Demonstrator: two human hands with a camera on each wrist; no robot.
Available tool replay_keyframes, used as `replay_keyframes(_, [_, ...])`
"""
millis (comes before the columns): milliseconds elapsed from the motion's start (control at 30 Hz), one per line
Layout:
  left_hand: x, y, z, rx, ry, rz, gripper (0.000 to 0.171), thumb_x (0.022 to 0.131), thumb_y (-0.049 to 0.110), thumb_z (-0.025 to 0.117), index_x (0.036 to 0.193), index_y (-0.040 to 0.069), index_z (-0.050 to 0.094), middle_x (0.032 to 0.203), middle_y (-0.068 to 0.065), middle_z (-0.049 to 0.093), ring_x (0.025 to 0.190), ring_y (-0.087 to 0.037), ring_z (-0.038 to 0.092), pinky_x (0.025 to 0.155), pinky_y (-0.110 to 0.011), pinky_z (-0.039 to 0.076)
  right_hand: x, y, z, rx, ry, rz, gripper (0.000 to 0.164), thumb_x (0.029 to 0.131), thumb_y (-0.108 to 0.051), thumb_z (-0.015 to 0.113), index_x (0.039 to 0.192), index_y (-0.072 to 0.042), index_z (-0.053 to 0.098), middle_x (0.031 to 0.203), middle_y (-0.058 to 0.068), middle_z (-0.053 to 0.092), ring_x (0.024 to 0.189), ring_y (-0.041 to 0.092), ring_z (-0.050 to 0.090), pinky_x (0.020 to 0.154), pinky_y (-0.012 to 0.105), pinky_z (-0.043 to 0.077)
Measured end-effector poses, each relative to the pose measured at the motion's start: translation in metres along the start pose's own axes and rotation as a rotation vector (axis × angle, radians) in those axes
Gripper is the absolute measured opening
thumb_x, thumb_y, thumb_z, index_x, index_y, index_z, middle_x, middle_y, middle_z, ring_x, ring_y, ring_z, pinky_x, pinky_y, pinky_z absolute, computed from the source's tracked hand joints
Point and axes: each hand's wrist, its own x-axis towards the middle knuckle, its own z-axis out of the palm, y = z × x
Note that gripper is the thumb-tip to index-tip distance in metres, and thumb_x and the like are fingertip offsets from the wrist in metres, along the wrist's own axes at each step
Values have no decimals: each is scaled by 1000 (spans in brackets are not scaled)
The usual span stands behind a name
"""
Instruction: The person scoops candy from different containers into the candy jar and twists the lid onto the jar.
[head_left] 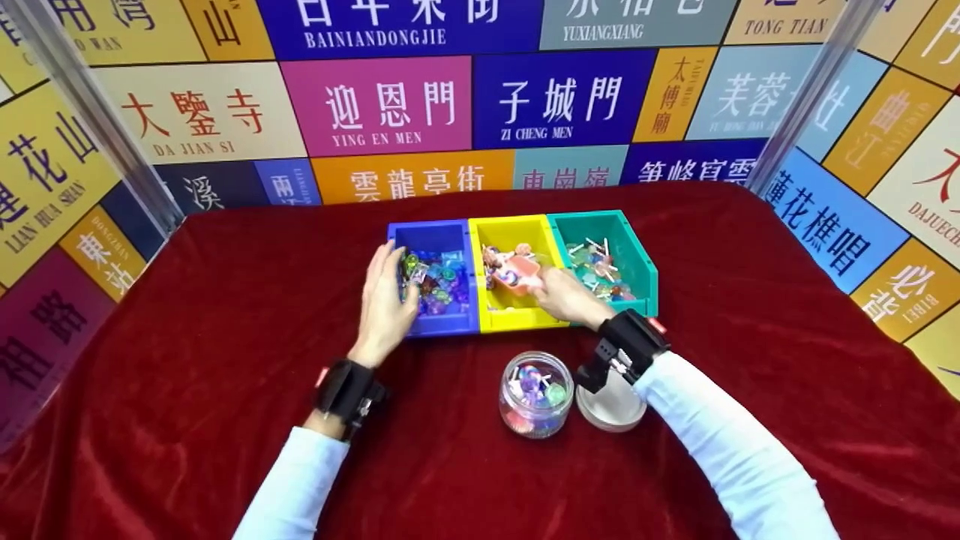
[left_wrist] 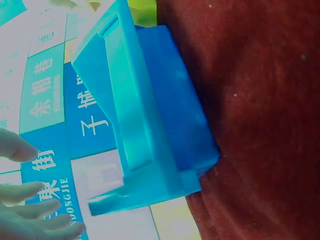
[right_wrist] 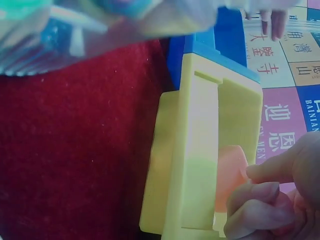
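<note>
My right hand [head_left: 568, 295] grips a pink-orange scoop [head_left: 520, 276] inside the yellow bin [head_left: 517, 320], among wrapped candies. In the right wrist view, thumb and curled fingers hold the scoop [right_wrist: 229, 172] behind the bin's front wall. My left hand [head_left: 385, 296] is at the left side of the blue bin [head_left: 441, 324], its thumb near the candies [head_left: 442, 279] there. The left wrist view shows that hand's fingers [left_wrist: 37, 207] extended and parted from the thumb. Joined on the right is a green bin [head_left: 646, 281] with lollipops [head_left: 600, 262].
A clear glass jar [head_left: 534, 424] holding lollipops and candies stands in front of the yellow bin. Its round lid [head_left: 611, 411] lies just right of it, below my right wrist. Dark red cloth [head_left: 247, 322] covers the table, with sign-printed panels [head_left: 382, 105] behind.
</note>
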Motion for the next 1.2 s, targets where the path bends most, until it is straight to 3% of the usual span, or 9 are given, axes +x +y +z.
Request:
replay_keyframes(167, [-1, 9, 3, -89, 16, 101, 38, 79, -4, 55, 116, -11, 49, 127, -25, 44, 122, -36, 36, 105, -39, 26, -8, -2, -5, 35, -3, -1, 25, 89, -13, 48, 99, 9, 54, 79, 13, 52, 66, 20, 45, 56, 26, 40])
replay_keyframes(367, [-3, 20, 6, -188, -67, 129, 39, 82, 6, 59, 117, -7, 51, 118, -21, 54, 110, -29, 51, 96, -35, 39, -18, 5, -16, 121, 21, -40, 25, 88, -12, 50, 100, 9, 55, 71, 6, 46, 59, 16, 40, 51, 21, 32])
replay_keyframes(700, [-11, 34, 10, -480, -360, 24, 42, 84, 15, 61, 118, -7, 50, 116, -21, 55, 107, -34, 52, 88, -43, 45, -39, 20, -26, 284, 79, -84, 31, 88, -16, 55, 108, 7, 57, 80, 10, 54, 59, 13, 45, 51, 17, 37])
replay_keyframes(833, [-14, 40, 9, -521, -515, 21, 42, 85, 14, 60, 120, -5, 48, 115, -20, 56, 107, -32, 53, 89, -42, 44, -53, 25, -31, 372, 106, -117, 28, 87, -17, 57, 102, 7, 59, 72, 5, 51, 57, 9, 45, 50, 16, 37])
replay_keyframes(1000, [-16, 64, -6, -504, -694, 29, 40, 85, 9, 58, 119, -9, 47, 115, -23, 55, 107, -33, 52, 90, -38, 44, -75, 24, -44, 515, 45, -122, 28, 88, -16, 56, 103, 7, 57, 61, 2, 44, 50, 6, 39, 44, 16, 31])
replay_keyframes(1067, [-18, 64, -4, -508, -744, 30, 41, 84, 8, 59, 119, -10, 47, 115, -24, 55, 107, -34, 52, 89, -40, 44, -82, 27, -48, 523, 20, -117, 29, 88, -19, 56, 104, 6, 57, 61, 2, 44, 49, 7, 38, 42, 17, 31])
replay_keyframes(1200, [-23, 51, 11, -538, -824, 14, 49, 82, 11, 62, 124, -7, 44, 118, -22, 54, 109, -33, 51, 90, -45, 43, -93, 41, -48, 509, -13, -154, 26, 88, -19, 56, 104, 0, 60, 64, 3, 45, 50, 8, 39, 41, 19, 32])
